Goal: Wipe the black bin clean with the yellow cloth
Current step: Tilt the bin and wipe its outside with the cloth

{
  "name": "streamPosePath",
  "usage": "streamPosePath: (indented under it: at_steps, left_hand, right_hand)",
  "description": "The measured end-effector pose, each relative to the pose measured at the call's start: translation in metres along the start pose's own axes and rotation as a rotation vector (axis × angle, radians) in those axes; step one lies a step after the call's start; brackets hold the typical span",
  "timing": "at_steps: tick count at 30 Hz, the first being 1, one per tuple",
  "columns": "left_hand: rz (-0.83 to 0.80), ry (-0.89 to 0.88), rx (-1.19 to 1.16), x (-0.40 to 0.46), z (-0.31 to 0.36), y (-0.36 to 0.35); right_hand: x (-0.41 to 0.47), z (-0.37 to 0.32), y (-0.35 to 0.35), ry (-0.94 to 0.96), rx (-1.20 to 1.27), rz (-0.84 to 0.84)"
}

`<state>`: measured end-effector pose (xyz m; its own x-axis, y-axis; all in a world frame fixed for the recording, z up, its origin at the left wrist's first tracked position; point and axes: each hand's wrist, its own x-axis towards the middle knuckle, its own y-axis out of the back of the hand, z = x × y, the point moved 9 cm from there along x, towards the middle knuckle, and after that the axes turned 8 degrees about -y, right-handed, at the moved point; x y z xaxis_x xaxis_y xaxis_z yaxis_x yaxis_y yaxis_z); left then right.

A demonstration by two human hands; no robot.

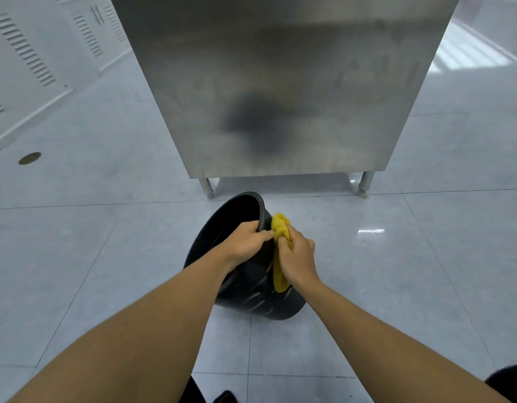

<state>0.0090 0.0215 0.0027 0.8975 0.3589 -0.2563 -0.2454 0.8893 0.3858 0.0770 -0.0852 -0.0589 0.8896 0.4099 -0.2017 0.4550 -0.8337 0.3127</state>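
Black plastic, the bin (251, 283) sits tilted on the pale tiled floor (91, 242) at the centre of the frame, its open mouth turned toward the upper left and its rim lifted. The left hand (245, 239) is closed over the near part of that rim, fingers curled on the edge. Just beside it to the right, the right hand (295, 257) is clenched around the yellow cloth (279, 228), which is bunched above the fist, trails below it, and is pressed against the bin's outer wall. What the bin's interior holds cannot be told; it looks dark. A steel cabinet (280, 82) on short legs fills the upper centre of the frame.
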Motion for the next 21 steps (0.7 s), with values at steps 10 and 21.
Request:
streamPosePath:
  at_steps: [10, 21]
  left_hand:
    - [-0.087, 0.114, -0.035, -0.005, 0.006, -0.007]
    - [-0.01, 0.173, 0.089, -0.005, -0.007, 0.008]
  right_hand:
    - [-0.01, -0.023, -0.002, 0.095, 0.063, 0.025]
    - [-0.012, 0.029, 0.008, -0.036, -0.162, 0.085]
